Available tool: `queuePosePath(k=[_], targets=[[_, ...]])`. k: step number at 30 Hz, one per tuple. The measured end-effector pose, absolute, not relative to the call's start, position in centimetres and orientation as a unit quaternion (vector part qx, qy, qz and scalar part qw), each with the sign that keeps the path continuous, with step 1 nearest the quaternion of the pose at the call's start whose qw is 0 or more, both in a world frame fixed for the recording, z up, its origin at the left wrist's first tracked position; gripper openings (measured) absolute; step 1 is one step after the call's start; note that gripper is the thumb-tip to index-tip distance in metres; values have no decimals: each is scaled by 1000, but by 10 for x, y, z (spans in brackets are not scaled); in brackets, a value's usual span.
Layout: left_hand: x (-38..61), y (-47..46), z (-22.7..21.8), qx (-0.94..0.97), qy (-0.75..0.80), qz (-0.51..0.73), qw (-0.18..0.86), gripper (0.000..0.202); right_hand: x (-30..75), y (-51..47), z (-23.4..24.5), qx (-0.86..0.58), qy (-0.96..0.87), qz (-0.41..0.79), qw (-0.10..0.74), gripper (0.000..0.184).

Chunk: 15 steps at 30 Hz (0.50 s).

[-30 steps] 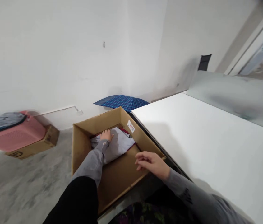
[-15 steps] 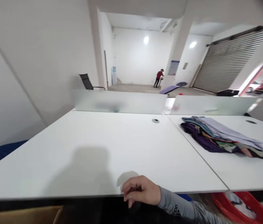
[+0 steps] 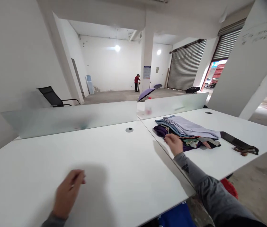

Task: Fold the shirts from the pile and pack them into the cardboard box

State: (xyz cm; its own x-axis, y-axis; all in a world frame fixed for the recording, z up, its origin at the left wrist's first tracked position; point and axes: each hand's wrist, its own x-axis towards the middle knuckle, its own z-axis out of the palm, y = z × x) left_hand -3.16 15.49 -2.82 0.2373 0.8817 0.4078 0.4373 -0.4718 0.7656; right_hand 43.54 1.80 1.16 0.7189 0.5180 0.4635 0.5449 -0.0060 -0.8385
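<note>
My right hand (image 3: 174, 143) reaches over the front left edge of a pile of folded clothes. Its fingers are slightly bent and apart, beside a dark purple garment (image 3: 160, 130); whether they touch the cloth I cannot tell. On top of the pile lies a pale lavender garment (image 3: 187, 126), with blue, green and black cloth under it. Over the white table (image 3: 114, 151), to the left, my left hand (image 3: 67, 193) is blurred, its fingers curled in towards the thumb and nothing visible in them.
A dark long object (image 3: 239, 142) with a brown part lies right of the pile. Frosted dividers (image 3: 100, 115) line the table's back. Below the front edge are blue fabric (image 3: 178, 216) and a red container (image 3: 229, 188). Far off stands a person (image 3: 136, 82) in red.
My view has turned right. My right hand has moved from the table's front edge to the clothes pile, and my left hand has come into view.
</note>
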Motion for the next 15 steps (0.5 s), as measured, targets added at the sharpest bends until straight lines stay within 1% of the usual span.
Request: queuePosePath(k=[1, 2, 3, 4, 6, 8, 12, 15], targets=[[-5, 158, -32, 756, 420, 410, 291, 38, 470, 15, 19, -742, -340, -94, 570, 25], [19, 160, -36, 767, 406, 390, 306, 38, 502, 11, 26, -774, -327, -158, 519, 24], [39, 161, -40, 781, 399, 369, 308, 37, 532, 8, 33, -796, -318, -197, 476, 24], [55, 162, -43, 793, 396, 351, 301, 36, 559, 4, 39, -809, -308, -211, 454, 23], [71, 164, -48, 812, 396, 325, 280, 32, 603, 0, 47, -828, -298, -207, 428, 17], [71, 165, -50, 818, 399, 317, 269, 29, 634, 0, 49, -849, -283, -170, 412, 12], [63, 169, -53, 820, 403, 313, 259, 27, 666, 11, 45, -886, -253, -88, 379, 29], [63, 170, -53, 822, 408, 304, 258, 26, 675, 16, 46, -892, -240, -69, 378, 28]])
